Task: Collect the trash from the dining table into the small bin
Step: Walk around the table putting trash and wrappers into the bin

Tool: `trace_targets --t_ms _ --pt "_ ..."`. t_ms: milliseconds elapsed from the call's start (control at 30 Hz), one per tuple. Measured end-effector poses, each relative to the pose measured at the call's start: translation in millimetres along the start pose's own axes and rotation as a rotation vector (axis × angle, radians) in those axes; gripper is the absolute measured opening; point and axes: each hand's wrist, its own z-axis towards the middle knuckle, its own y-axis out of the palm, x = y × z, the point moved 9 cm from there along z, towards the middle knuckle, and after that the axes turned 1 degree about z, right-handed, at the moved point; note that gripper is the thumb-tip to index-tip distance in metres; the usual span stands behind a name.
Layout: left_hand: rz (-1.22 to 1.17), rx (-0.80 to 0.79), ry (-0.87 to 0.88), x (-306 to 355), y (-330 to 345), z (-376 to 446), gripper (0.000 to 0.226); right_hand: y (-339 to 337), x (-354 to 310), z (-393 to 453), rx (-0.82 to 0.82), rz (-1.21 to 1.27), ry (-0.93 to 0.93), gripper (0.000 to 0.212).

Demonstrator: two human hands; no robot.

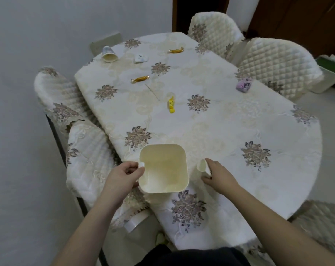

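Small bin (pixel 163 168): cream, square, looks empty; sits at the near edge of the tabletop (pixel 211 120), directly in front of the person.
Left hand (pixel 122 176): closed on the bin's left rim at its small tab, steadying it.
Right hand (pixel 218 174): just right of the bin, fingers wrapped around a small white paper cup (pixel 202 165); the cup's mouth faces the bin.
Hands: apart, one on each side of the bin, each clamped on its own thing.
Trash beyond the bin: a yellow wrapper (pixel 171 104) and a thin stick (pixel 152 92) lie past the bin toward mid-table; two amber candy wrappers (pixel 140 79) (pixel 176 50), a tipped paper cup (pixel 109 54) and a crumpled white scrap (pixel 141 58) lie well beyond it at the far end; a purple packet (pixel 244 85) rests far right of the bin by a chair.
Step in hand: judged to be the first item going in, since the bin looks bare and most litter is untouched.
Next move: likely calls for carrying the cup leftward over the bin's rim and letting go, while the left hand holds the bin from sliding; afterwards the far pieces probably need a reach or moving the bin along.
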Motion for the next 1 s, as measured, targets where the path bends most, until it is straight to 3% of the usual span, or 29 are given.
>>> trace_targets --t_ms 233,367,533,667,867,1000 --pt "0.048 -0.011 0.03 1.5 16.7 -1.2 0.01 -80.6 -27.2 -59.2 0.179 0.472 -0.073 0.048" --pt "0.075 -0.032 0.035 1.0 30.9 -1.8 0.012 -112.6 -59.2 -87.2 0.215 0.577 -0.186 0.04" --pt "0.087 -0.038 0.06 6.1 43.8 -8.6 0.01 -106.8 -109.0 -103.8 0.155 0.343 -0.378 0.041" --pt "0.096 -0.063 0.08 10.4 47.4 -16.6 0.012 -90.4 -125.1 -101.6 0.142 0.133 -0.423 0.054" --pt "0.086 -0.058 0.067 7.6 38.8 -23.3 0.012 -82.8 -139.6 -104.6 0.15 0.049 -0.444 0.079" --pt "0.091 -0.05 0.06 1.4 26.7 -23.6 0.013 -83.3 -146.0 -111.0 0.177 0.036 -0.453 0.074"
